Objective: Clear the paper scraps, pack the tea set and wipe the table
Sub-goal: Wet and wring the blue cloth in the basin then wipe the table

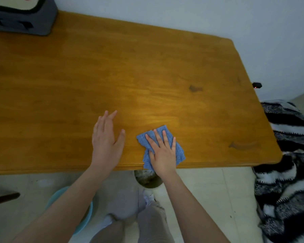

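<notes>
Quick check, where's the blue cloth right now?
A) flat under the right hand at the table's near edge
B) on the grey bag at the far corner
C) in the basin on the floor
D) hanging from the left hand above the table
A: the right hand presses the blue cloth flat with straight fingers at the near edge of the table; the left hand holds nothing.

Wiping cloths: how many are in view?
1. The blue cloth lies at the near edge of the table, pressed flat under the right hand; none other shows.

my left hand [106,142] and right hand [162,151] are bare, forearms [74,193] too; i wear loose grey-beige trousers [152,223] and pale white shoes [148,197].
</notes>
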`<state>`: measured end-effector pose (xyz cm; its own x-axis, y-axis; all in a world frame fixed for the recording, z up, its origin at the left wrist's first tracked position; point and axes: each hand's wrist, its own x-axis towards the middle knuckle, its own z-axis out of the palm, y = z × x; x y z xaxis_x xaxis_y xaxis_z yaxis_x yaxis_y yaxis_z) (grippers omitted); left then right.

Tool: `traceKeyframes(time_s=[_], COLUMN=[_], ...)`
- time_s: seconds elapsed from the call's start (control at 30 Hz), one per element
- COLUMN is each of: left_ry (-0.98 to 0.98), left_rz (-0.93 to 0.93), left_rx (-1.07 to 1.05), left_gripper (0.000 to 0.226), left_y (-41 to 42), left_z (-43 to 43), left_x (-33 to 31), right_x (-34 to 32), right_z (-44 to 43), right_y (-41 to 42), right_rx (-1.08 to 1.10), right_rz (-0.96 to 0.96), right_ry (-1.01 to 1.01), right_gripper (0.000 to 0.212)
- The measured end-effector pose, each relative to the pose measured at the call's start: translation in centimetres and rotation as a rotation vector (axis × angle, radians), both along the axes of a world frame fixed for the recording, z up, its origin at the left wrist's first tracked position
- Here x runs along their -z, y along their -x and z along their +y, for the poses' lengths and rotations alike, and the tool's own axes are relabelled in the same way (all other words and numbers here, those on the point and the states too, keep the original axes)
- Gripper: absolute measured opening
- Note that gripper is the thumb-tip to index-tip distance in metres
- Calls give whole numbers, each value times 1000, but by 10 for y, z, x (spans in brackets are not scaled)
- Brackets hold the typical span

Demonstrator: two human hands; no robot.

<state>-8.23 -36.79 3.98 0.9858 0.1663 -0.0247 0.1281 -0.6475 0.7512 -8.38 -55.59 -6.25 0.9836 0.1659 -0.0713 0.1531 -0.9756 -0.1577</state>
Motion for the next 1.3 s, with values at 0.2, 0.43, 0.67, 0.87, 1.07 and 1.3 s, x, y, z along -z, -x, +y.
traceKeyframes(time_s=[0.2, 0.43, 0.67, 0.87, 1.07, 1.3], left_ry=[-40, -104, -173, -154, -135, -109], left_rz=[5, 45, 88, 138, 128, 139], left_rx=[-103, -150, -130, -164, -124, -259], left_gripper=[55, 54, 51, 51, 51, 56], left_y=[-21, -26, -15, -9, -7, -10], left_z=[-30, -33, -30, -53, -72, -88], left_x=[-2, 1, 10, 4, -2, 4], right_x=[0, -7, -5, 1, 5, 2], right_z=[4, 70, 50, -33, -86, -56], right_y=[-1, -20, -19, -13, -11, -29], right_rx=[-16, -184, -135, 64, 232, 29], right_rz=[-17, 86, 11, -30, -26, -52], right_ry=[49, -22, -22, 70, 60, 42], right_gripper=[64, 64, 58, 55, 62, 60])
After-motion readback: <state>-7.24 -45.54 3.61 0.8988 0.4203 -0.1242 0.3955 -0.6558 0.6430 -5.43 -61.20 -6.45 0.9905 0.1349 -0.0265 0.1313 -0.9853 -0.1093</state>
